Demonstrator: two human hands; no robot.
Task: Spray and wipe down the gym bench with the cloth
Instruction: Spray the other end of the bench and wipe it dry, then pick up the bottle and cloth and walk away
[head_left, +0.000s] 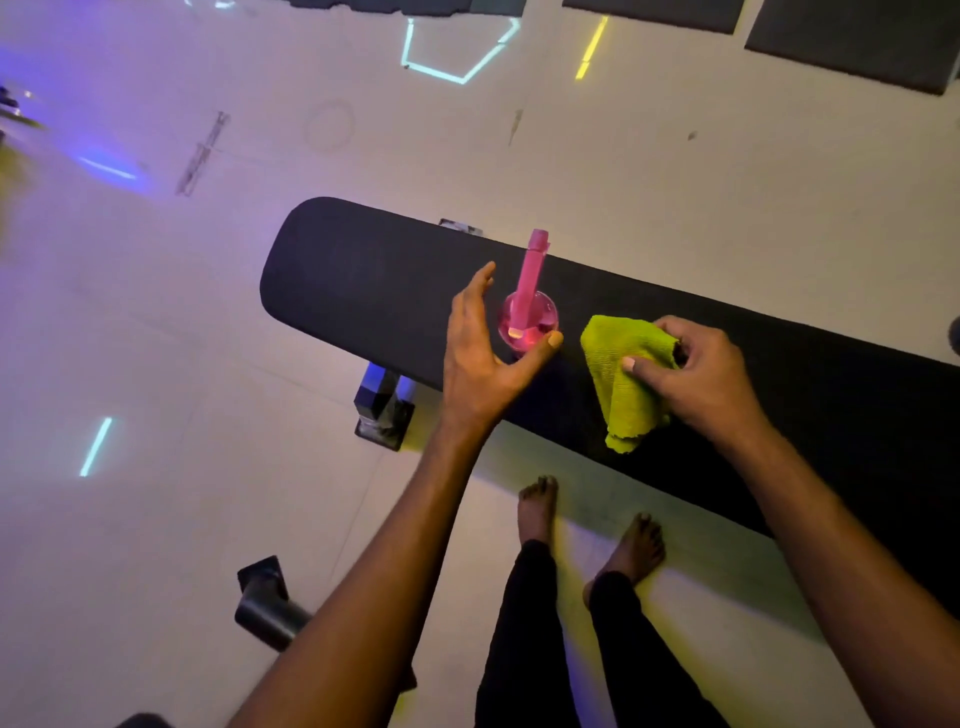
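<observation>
Far off on my left, pale glossy floor (156, 322) fills the view, carrying purple glow and thin cyan and yellow strips of reflected light. Near the bottom edge a black metal bar (265, 613) lies on that floor, partly hidden by my left forearm. Moving inward, the rounded end of the black padded gym bench (363, 280) comes in, and the pad runs diagonally down toward the right edge of the view. Under its near edge I see a black support foot (384, 410) standing on the floor.

My left hand (480, 353) hovers over the pad with fingers spread and thumb stretched out, cupped around the near side of the pink spray bottle (527, 306) without closing on it; the thumb tip sits just at the bottle's rim, and I cannot tell if it touches. I see the bottle from above, standing upright on the bench, nozzle pointing away from me.

Just to the right, the yellow-green cloth (621, 379) lies crumpled on the pad, its lower corner near the bench's near edge. My right hand (696, 374) pinches its upper right side, thumb pressed onto the fabric. Below, my bare feet (537, 506) stand on the floor beside the bench, in dark trousers.
</observation>
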